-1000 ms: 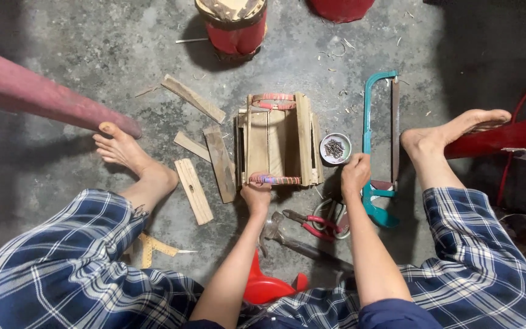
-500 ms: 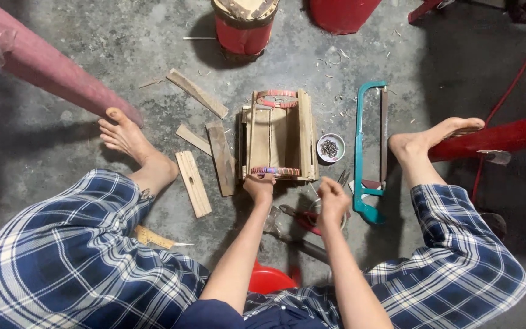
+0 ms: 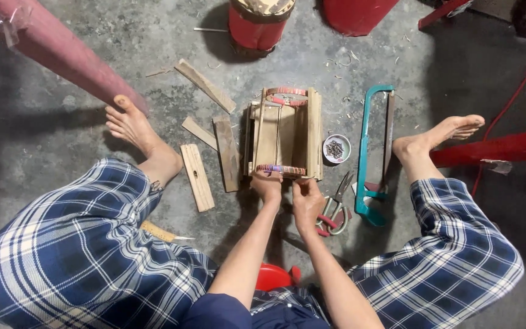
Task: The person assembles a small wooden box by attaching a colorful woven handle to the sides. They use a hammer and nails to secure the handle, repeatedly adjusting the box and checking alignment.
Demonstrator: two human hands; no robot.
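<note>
Concrete floor (image 3: 92, 36) carries the wooden slat bundle (image 3: 284, 134); the right hand (image 3: 307, 204) has left the teal hacksaw (image 3: 369, 152). It now joins the left hand (image 3: 268, 186) at the bundle's near band, both seemingly pinching it.

My trousers (image 3: 86, 256) are blue-and-white plaid; the saw (image 3: 366, 152) frame is teal, the drum (image 3: 257, 24) red, the wooden box (image 3: 284, 134) pale tan.

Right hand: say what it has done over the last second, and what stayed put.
The right hand came off the teal hacksaw handle and moved left to the near edge of the wooden frame, beside the left hand, which kept its place there. Saw, pliers, nail dish and wood strips unchanged.
</note>
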